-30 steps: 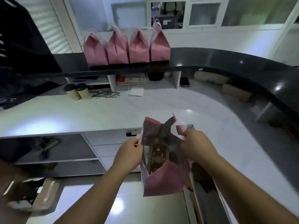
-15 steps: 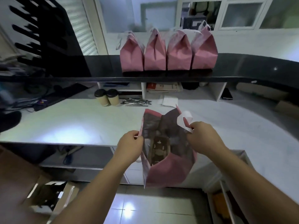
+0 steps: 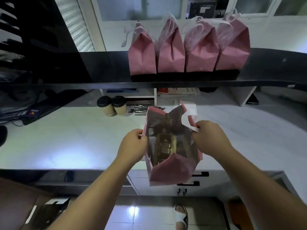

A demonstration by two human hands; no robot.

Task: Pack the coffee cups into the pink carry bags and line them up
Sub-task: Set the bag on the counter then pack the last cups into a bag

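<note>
Both hands have the open pink paper carry bag (image 3: 172, 173) by its top edges: my left hand (image 3: 132, 146) pinches the left rim, my right hand (image 3: 211, 138) pinches the right rim beside the white paper handle (image 3: 189, 118). It hangs in the air over the near edge of the white counter (image 3: 66, 138), mouth spread toward me, with what looks like a brown cardboard cup holder (image 3: 164, 146) sitting inside.

Two kraft coffee cups with black lids (image 3: 113, 106) stand on the far left of the counter, well apart from the bag. Four closed pink bags (image 3: 187, 52) stand in a row on the black upper ledge (image 3: 49, 67).

The risk, as I judge it, is in the paper. Held only by thin rims, the bag could tear if I pull the sides too far apart. With nothing under its base, the holder could tilt and the cups would then seat crooked. Reaching for the cups means letting go with one hand, and the mouth may fold shut.
</note>
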